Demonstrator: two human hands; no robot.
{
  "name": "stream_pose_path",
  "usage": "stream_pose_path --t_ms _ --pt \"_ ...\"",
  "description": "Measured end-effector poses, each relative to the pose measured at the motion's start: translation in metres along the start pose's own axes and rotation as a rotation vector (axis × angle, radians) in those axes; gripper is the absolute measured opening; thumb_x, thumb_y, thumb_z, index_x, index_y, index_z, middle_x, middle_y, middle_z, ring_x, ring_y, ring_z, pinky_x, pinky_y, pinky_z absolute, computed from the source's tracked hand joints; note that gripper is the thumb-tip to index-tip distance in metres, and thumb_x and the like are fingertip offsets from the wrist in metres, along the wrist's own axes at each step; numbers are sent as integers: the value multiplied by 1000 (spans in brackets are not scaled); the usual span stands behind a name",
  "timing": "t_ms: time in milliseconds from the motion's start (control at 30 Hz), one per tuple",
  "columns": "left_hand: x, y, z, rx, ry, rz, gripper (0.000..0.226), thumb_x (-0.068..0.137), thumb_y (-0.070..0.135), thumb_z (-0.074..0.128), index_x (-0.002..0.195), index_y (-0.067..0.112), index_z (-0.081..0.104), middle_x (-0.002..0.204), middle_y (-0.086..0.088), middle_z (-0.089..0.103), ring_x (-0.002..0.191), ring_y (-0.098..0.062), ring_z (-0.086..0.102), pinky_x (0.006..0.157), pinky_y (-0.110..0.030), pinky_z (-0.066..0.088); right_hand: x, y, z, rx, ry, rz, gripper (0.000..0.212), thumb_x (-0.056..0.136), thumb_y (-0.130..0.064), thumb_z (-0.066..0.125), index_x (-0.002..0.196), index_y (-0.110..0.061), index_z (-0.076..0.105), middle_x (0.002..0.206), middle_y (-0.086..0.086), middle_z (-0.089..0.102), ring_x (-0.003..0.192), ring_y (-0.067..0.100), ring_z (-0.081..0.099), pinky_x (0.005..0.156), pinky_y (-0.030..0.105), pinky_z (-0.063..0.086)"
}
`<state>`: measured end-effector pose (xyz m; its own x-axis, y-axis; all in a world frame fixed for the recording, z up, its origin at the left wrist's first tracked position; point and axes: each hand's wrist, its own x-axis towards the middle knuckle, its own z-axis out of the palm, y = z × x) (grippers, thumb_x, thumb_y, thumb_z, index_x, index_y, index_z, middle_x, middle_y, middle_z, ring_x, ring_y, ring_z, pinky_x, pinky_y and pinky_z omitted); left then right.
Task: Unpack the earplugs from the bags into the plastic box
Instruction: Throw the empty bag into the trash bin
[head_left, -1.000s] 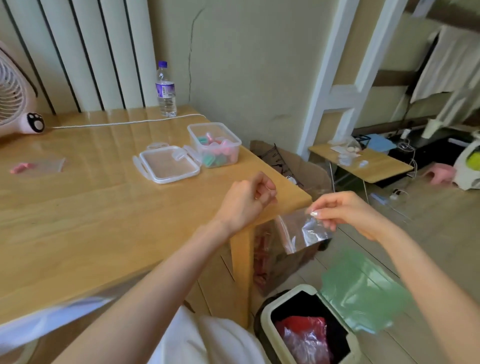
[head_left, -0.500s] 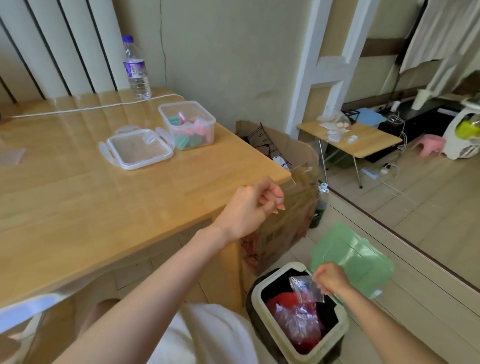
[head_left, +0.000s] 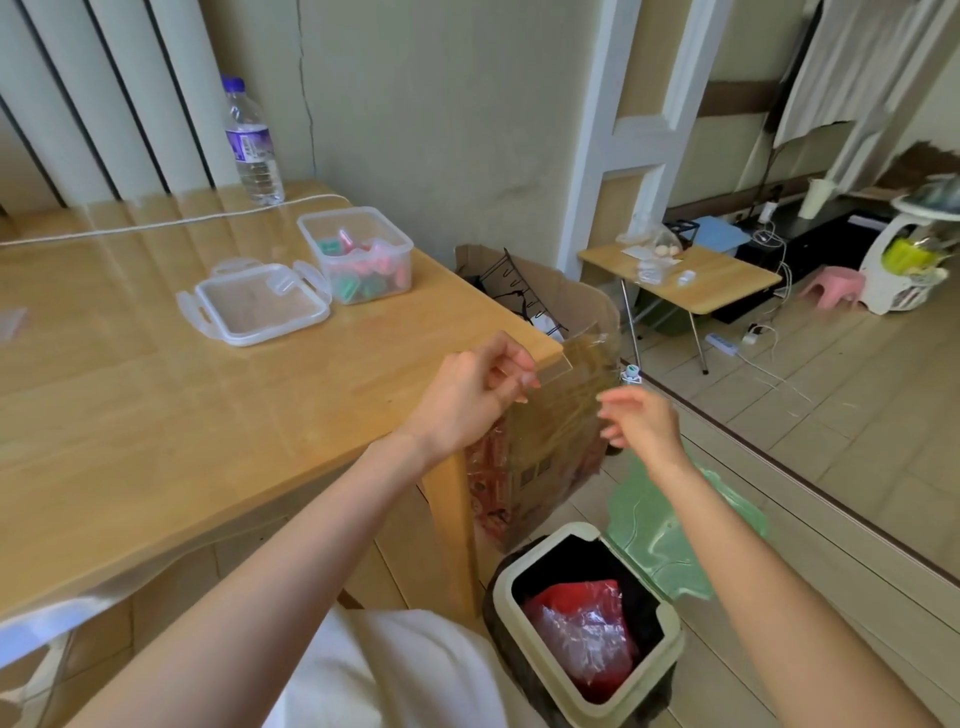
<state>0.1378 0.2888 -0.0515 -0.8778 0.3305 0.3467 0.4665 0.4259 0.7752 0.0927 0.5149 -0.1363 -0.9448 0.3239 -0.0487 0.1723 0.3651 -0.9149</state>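
Floor beside wooden table (head_left: 156, 415): cream pedal bin (head_left: 587, 623), lid up, holds discarded wrap. Left hand (head_left: 467, 400) pinches clear plastic bag (head_left: 566, 384) over table corner; right hand (head_left: 644, 421) fingers spread, empty. Risk: any earplugs inside could spill into bin. Farther: lidless clear plastic box (head_left: 358, 254) with pink-green earplugs (head_left: 363, 270).

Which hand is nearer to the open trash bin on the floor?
The right hand. It hangs open in the air above the trash bin, while the left hand is further away, at the table corner.
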Motion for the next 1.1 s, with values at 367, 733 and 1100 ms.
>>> stream_pose_path --t_ms 367,733,1100 --pt "1 -17 -73 147 305 -121 8 90 16 58 98 14 56 105 3 62 84 -20 65 80 -33 49 -39 -188 59 136 -181 -499 16 91 -3 52 97 -8 66 79 3 65 52 11 54 48 18 44" --pt "-51 -76 -202 338 552 -423 11 89 19 60 98 14 60 109 -5 65 83 -19 62 70 -27 41 -56 -247 232 -57 -411 -673 17 86 -8 58 87 -21 69 82 -3 67 70 17 64 66 33 54" --pt "-90 -132 -289 432 677 -617 16 88 16 60 102 9 61 110 -5 61 105 -25 58 90 -35 44 -64 -273 336 -341 -569 -723 26 83 -10 57 103 -21 69 113 3 67 108 21 59 92 30 46"
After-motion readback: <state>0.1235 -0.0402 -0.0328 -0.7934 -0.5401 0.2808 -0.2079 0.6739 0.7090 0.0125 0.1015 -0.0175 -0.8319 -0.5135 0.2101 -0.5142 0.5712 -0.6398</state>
